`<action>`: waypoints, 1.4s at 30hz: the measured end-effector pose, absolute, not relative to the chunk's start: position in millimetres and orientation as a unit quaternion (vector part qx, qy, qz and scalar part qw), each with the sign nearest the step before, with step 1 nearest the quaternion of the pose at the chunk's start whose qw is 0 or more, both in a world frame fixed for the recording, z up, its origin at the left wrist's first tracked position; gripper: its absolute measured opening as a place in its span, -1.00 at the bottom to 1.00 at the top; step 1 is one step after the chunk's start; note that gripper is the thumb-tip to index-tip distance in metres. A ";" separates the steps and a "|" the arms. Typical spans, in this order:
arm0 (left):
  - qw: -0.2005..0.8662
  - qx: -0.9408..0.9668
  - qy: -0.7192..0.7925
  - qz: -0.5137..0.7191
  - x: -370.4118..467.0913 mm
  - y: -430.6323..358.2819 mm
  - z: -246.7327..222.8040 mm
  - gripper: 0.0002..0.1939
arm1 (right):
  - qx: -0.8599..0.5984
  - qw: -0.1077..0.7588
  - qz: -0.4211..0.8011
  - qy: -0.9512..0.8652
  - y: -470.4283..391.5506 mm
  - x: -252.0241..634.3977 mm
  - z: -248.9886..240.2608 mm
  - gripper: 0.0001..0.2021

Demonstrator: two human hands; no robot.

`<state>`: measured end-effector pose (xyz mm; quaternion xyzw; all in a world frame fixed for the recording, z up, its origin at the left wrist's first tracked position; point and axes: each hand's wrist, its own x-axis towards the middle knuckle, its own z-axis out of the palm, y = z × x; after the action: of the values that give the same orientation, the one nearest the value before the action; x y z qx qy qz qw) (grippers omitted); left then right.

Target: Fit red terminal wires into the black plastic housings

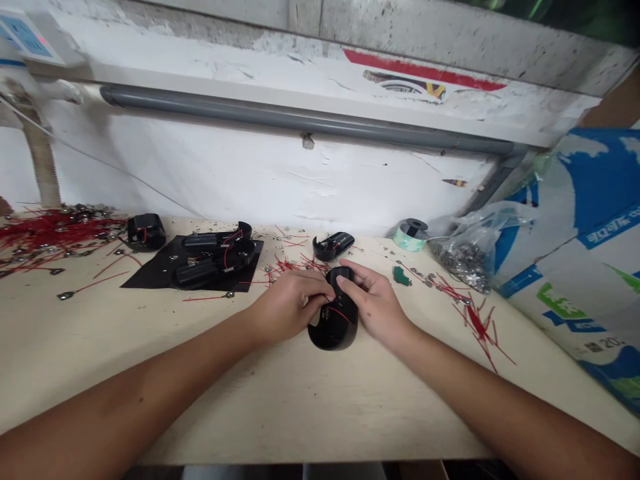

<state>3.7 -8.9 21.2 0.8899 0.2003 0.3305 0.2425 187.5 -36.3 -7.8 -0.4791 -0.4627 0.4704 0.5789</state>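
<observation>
Near the middle of the table, a glossy black plastic housing with a rounded near end is held between both hands. My right hand grips its right side, thumb on top and fingers around the far end. Thumb and fingertips of my left hand are pinched together at the housing's left side, by a thin red wire that crosses its inside. What the pinch holds is mostly hidden by the fingers. Just beyond the hands lie several loose red wires and another black housing.
Black housings lie on a black sheet at left, beside another housing and a heap of red wires with metal ends. At right are a tape roll, a bag of metal parts and a large blue-white package.
</observation>
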 end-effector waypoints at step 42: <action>0.752 0.497 0.292 0.321 16.2 -5.4 6.6 -0.70 | -0.422 0.588 0.517 -0.458 -34.5 189.6 -8.2 -0.30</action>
<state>16.2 -5.4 6.6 0.4967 0.2919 0.3213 0.7516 189.6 -34.5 -8.2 -0.4217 -0.4581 0.5165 0.5878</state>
